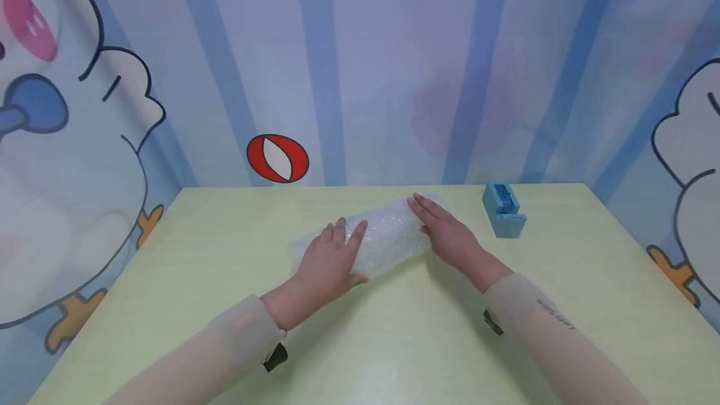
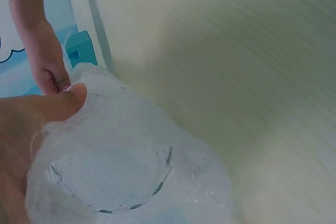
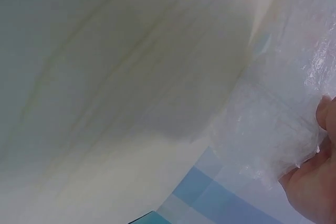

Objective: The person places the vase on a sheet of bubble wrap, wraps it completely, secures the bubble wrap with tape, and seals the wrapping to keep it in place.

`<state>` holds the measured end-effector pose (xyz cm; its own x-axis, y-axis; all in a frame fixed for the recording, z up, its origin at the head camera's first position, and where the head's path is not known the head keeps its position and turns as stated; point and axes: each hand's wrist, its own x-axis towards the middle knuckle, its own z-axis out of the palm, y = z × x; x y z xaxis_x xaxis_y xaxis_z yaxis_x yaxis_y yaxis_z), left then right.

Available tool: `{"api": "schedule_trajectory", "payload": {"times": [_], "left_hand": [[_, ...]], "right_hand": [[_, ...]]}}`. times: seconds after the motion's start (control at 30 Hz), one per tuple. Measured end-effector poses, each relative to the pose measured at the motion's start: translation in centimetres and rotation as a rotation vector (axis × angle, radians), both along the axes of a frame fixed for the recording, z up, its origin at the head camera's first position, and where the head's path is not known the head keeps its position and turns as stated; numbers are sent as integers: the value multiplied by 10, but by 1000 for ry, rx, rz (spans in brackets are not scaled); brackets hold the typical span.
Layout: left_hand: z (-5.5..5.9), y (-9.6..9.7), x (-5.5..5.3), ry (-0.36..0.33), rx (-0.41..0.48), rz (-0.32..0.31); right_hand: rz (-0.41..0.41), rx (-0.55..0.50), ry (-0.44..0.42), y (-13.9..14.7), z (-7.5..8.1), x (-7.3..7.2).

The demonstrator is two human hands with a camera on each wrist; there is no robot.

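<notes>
A white, translucent bundle of bubble wrap (image 1: 388, 236) lies slantwise over the far middle of the table, in front of both hands. My left hand (image 1: 329, 261) rests across its left part with fingers spread and the thumb on the near side. At the bundle's right end my right hand (image 1: 450, 236) grips the wrap; in the right wrist view, thumb and fingers (image 3: 310, 174) pinch its edge. A round, clear outline shows through the bubble wrap (image 2: 115, 129) in the left wrist view; what makes it is hidden under the layers.
A blue tape dispenser (image 1: 506, 214) stands at the back right of the pale yellow table (image 1: 185, 280), to the right of the right hand. Behind the table hangs a striped blue backdrop (image 1: 382, 67) with cartoon figures, which continues along both sides.
</notes>
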<state>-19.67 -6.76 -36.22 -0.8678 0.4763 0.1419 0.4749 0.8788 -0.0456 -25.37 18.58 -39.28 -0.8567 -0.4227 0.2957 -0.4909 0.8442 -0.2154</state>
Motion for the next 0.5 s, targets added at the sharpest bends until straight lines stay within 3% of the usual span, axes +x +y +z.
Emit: {"api": "schedule_trajectory", "payload": {"times": [0.13,0.3,0.5], "left_hand": [[1,2,3,-2,-2,4],[2,10,9,32,-86,40],[-2,20,17,110,-146,80]], "right_hand": [[11,-17,-61,1,2,-1],[27,-138,-198,5,4,-4],[-9,-179,-174,-3,2,-12]]}}
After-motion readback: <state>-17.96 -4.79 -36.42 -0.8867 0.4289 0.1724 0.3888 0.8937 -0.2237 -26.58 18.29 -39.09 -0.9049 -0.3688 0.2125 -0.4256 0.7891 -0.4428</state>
